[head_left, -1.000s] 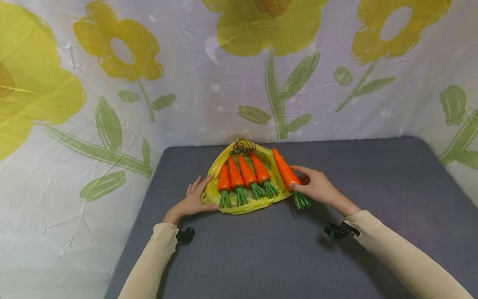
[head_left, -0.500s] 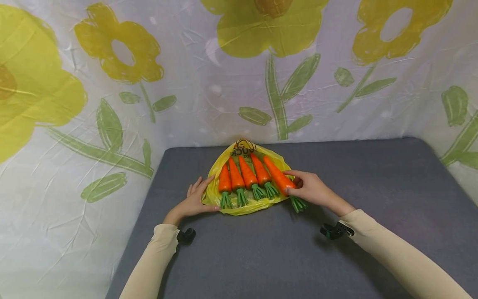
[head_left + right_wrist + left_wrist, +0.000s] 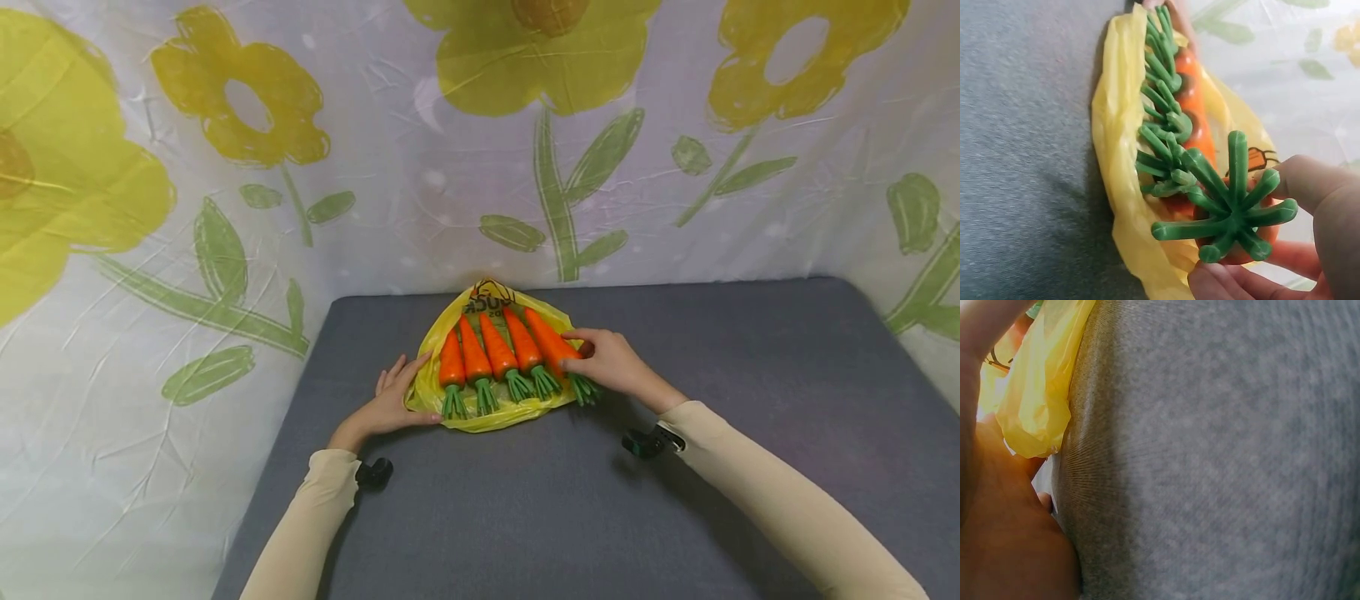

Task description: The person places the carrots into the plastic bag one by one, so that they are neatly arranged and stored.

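Observation:
A yellow plastic bag lies open on the table with several orange carrots side by side in it, green stalks toward me. My right hand grips the rightmost carrot near its stalk end, at the bag's right edge. In the right wrist view the held carrot's green stalks spread toward the camera, between thumb and fingers. At the bag's left side, my left hand rests with fingers spread, thumb along the front rim. The left wrist view shows the bag's edge by the palm; the fingertips are mostly hidden there.
The dark grey table spreads around the bag. Behind it hangs a white cloth printed with yellow flowers, close to the bag's far end. Black straps with small devices sit at both wrists.
My right hand has moved left with the carrot, from beside the bag to over its right part, next to the other carrots. The left hand has stayed in place.

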Demonstrator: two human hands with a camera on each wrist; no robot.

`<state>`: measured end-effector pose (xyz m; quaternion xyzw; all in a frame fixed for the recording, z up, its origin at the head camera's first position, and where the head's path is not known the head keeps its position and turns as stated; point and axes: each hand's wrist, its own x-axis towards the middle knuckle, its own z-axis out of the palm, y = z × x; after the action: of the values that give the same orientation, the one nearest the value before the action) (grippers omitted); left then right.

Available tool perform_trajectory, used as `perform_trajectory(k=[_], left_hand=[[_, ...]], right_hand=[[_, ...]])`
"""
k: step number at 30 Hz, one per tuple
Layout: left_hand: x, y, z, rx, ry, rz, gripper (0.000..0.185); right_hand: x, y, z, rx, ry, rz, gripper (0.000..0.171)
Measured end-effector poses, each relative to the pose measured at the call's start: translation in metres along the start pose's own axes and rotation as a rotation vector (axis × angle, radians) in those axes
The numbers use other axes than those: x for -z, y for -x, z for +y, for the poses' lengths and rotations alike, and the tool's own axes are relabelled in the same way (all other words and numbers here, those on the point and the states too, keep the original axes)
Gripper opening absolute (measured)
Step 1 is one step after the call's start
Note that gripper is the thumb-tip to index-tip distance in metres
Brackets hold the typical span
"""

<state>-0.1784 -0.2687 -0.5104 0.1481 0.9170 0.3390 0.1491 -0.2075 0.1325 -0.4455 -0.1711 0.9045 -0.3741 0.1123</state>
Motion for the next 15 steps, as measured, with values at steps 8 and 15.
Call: perform_trajectory(k=[8,15], left_hand=[[0.001,0.001,0.001,-0.016,0.014,0.001,0.107],[-0.001,0.000,-0.001,-0.011,0.007,0.003,0.106]], right_hand=[[-0.002,-0.014,-0.003,-0.051,0.023,0.013,0.055],[-0.008,-0.023,-0.001,-0.063,0.044,0.046,0.053]])
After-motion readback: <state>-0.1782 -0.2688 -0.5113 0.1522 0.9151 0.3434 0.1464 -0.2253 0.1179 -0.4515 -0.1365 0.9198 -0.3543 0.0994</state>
